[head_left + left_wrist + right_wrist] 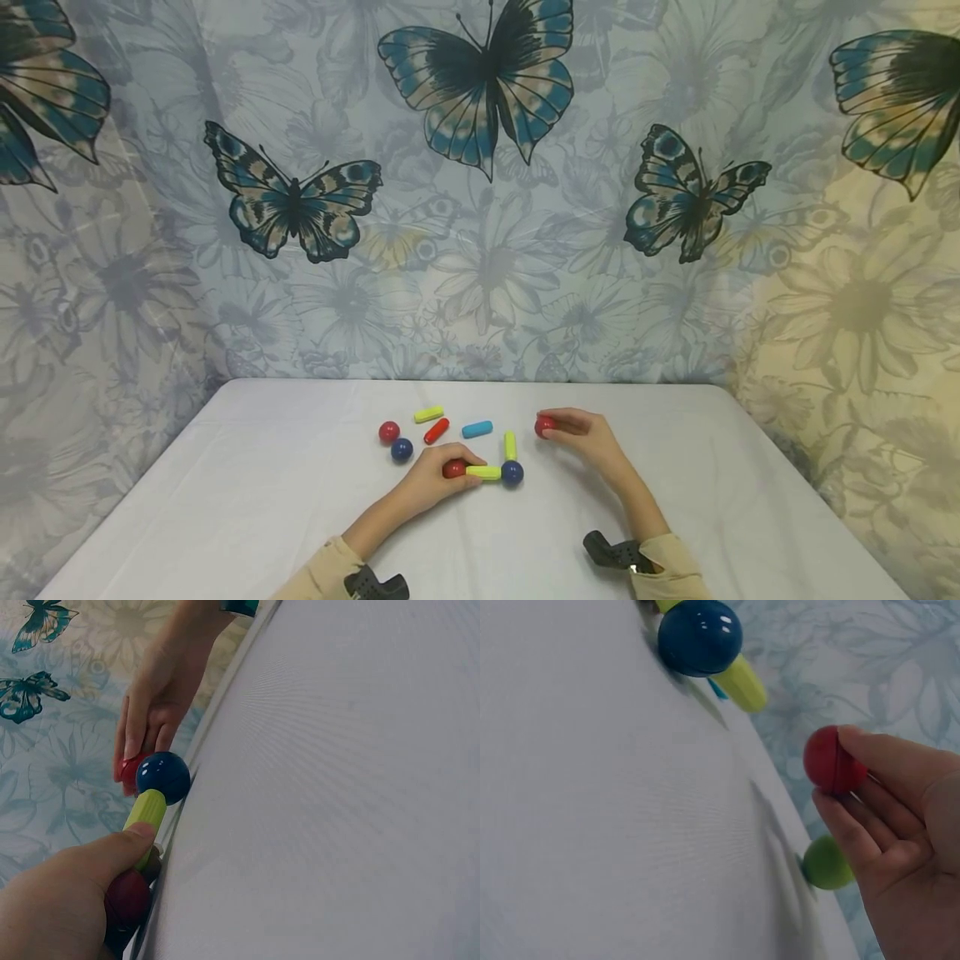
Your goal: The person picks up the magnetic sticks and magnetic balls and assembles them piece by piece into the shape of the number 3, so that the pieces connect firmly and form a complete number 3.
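Observation:
My left hand holds a lime-yellow rod joined to a red ball, with the thumb lying along the rod in the left wrist view. At the rod's other end is a blue ball, from which a second lime-yellow rod points toward the back of the table. To the right, my right hand pinches another red ball between thumb and fingertips, apart from the joined pieces. Beyond that hand, a green ball shows in the right wrist view; the head view hides it.
Left of the joined pieces lie a loose red ball and a blue ball. Behind them are a lime-yellow rod, a red rod and a blue rod. A white cloth covers the table, whose back edge meets a butterfly-patterned curtain.

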A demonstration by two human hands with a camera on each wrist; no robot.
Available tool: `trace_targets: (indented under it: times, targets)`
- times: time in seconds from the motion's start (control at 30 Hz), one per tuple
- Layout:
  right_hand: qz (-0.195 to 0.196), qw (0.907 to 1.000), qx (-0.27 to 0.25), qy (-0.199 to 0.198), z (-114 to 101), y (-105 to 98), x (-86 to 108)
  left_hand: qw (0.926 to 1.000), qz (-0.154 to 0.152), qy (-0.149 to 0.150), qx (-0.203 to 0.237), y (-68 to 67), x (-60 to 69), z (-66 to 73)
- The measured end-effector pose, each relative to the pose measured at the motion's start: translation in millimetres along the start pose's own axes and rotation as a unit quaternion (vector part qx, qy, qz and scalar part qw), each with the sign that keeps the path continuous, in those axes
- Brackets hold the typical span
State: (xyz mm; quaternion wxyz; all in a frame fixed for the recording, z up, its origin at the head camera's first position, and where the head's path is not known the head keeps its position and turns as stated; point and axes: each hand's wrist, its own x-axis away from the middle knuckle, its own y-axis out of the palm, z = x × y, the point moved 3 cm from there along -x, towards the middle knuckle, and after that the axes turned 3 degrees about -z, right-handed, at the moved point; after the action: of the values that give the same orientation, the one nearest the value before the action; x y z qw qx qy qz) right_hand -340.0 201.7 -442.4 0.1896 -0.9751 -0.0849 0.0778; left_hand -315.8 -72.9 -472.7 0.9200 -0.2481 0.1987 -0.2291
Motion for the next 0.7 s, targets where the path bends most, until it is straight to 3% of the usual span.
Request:
trace_targets:
  times: [0.43, 0.7]
  targets:
    - [0.021, 0.9998, 0.002, -0.004, -2, 17, -7.6, 1.0000, 0.000, -0.003, -0.002, 0.1, -1.1, -1.1]
    - [0.035, 0.9991, -0.024, 0.001, 0, 26, -15.7, 1.0000, -0.003, -0.006, -0.003, -0.1, -1.5, -1.0]
